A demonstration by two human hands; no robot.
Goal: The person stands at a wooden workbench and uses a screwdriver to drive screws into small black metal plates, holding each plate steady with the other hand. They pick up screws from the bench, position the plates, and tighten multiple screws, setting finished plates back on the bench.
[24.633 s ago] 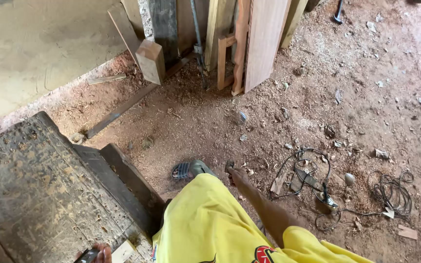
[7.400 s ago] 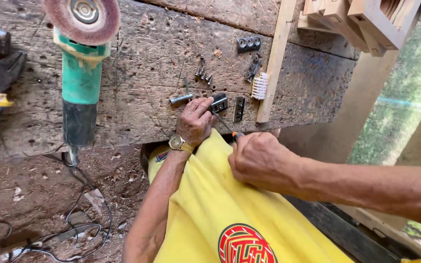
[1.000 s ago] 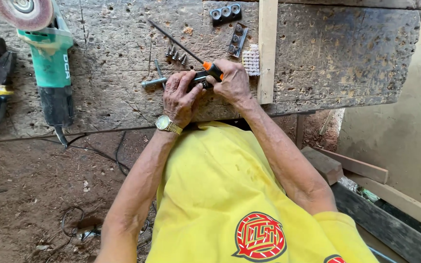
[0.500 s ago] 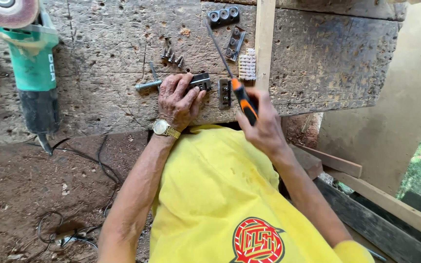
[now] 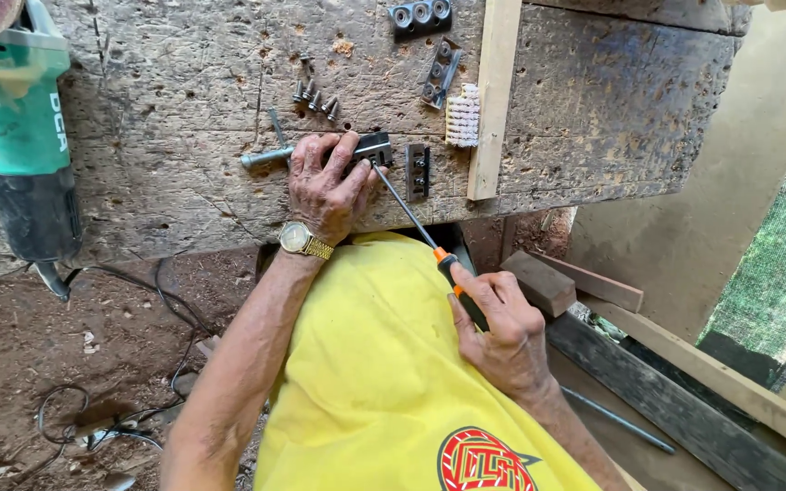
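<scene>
My left hand (image 5: 325, 186) presses a small dark metal block (image 5: 373, 147) flat on the worn wooden worktop (image 5: 184, 127), fingers curled over it. My right hand (image 5: 498, 327) grips the screwdriver (image 5: 429, 245) by its handle, its tip touching the block. Loose screws (image 5: 314, 96) lie just above.

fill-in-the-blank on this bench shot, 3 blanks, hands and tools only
1. The right hand grips a ____ by its orange-and-black handle.
2. The left hand presses a dark metal block onto the wooden ____.
3. The green angle grinder lies to the ____ of both hands.

Missing: screwdriver; workbench; left
</scene>
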